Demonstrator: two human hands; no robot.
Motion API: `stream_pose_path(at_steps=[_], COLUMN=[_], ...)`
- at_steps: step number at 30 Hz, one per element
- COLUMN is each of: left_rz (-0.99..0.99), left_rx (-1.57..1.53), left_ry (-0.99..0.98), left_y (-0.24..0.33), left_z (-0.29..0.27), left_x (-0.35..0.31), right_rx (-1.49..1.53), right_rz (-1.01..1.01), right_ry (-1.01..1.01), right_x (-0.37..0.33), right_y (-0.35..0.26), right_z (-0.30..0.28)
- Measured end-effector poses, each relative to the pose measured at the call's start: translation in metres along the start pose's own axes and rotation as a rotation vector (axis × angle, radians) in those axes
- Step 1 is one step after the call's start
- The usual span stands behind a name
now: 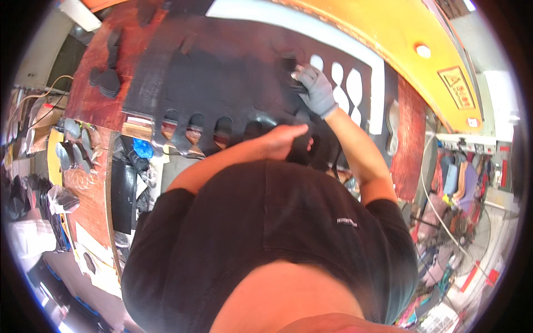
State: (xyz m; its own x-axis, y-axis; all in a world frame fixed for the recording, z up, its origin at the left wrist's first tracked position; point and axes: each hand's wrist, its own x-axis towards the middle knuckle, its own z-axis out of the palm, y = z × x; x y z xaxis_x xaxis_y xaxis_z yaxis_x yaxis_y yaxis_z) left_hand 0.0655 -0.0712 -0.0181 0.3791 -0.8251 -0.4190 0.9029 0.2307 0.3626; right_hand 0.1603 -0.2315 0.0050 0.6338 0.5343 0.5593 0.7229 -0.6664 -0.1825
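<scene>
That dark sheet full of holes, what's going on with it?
A person leans over the dark sheet, which has sole-shaped holes. The gloved right hand is at something dark, too blurred to name; the bare left hand seems to hold a dark piece by the near edge. Dark sole-shaped pieces lie stacked at left.

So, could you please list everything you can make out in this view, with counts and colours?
Black sheet: one, black, across the table
Table: one, red-brown, under the sheet
Cutouts: several, white-showing at right, others along the near edge
Strip: one, white, far and right edges
Machine: one, yellow-orange, upper right
Label: one, yellow and black, on the machine
Sole-shaped pieces: small pile, dark, table's left
Bench: one, brown, left
Bag-like bundle: one, blue, beside the bench
Side clutter: uncountable, mixed colours, both sides
Shirt: one, black, centre
Left hand: one, bare, near edge
Right hand: one, grey-gloved, over the sheet
</scene>
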Motion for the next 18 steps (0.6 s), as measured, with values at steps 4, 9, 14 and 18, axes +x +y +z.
stream_pose_path(at_steps=[4,9,14,18], left_rz=[0.001,0.664,0.794,0.78], left_rx=[0.265,0.808,1.518,1.913], left_ry=[0.128,0.288,1.722,1.507], left_y=[0.023,0.065,0.1,0.077], left_z=[0.01,-0.042,-0.127,-0.162], left_x=[-0.042,-0.124,-0.203,-0.219], right_rx=[0.069,0.098,0.063,0.101], right_rz=[0.051,0.02,0.032,0.045], right_ry=[0.034,0.063,0.035,0.067], right_x=[-0.004,-0.005,-0.008,-0.006], right_y=[0.007,0.011,0.014,0.01], right_z=[0.007,0.012,0.011,0.01])
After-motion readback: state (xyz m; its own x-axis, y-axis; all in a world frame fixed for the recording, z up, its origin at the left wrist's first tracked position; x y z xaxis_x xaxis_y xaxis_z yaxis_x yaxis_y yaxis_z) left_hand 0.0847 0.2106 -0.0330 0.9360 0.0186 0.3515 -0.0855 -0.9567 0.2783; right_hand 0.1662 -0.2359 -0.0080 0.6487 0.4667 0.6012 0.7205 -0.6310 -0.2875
